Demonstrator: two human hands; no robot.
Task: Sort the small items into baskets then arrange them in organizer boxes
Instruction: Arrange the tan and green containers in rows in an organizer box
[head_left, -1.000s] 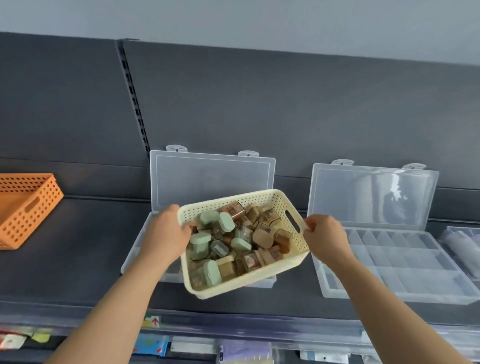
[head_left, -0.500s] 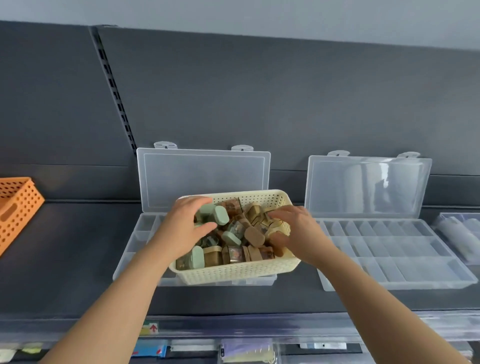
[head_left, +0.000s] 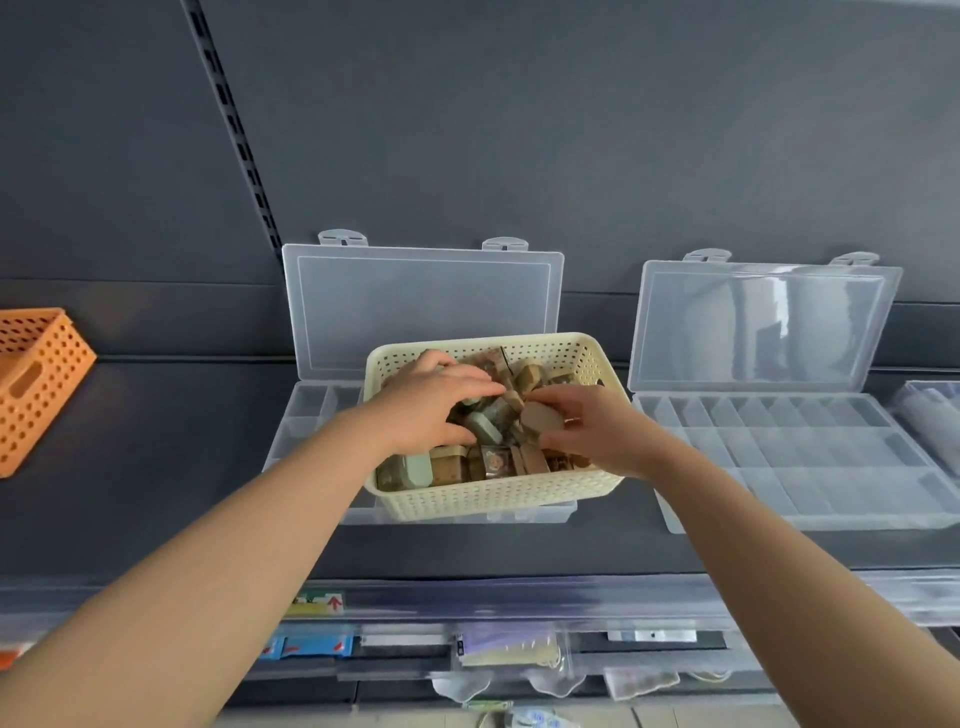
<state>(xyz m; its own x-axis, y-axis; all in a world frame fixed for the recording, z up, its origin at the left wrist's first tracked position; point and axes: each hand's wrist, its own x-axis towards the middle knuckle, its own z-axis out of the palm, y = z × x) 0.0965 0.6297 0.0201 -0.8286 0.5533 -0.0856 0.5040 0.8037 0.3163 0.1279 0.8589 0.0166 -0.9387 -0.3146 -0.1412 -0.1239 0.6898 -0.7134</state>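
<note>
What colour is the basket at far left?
The basket is orange, with rows of round holes; the head view shows it.

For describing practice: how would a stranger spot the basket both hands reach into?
On the dark grey shelf, find the left clear plastic organizer box. The cream perforated plastic basket sits on it. Its colour sets it apart from the orange perforated basket far left.

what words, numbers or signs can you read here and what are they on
No word or number is readable anywhere.
Shelf-edge tag: a red upward arrow; its print is too blurred.
Blue packets under the shelf: red marks, too blurred.
Small box in the cream basket: a picture, no legible text.
Tan piece held by the right hand: blank.
</note>
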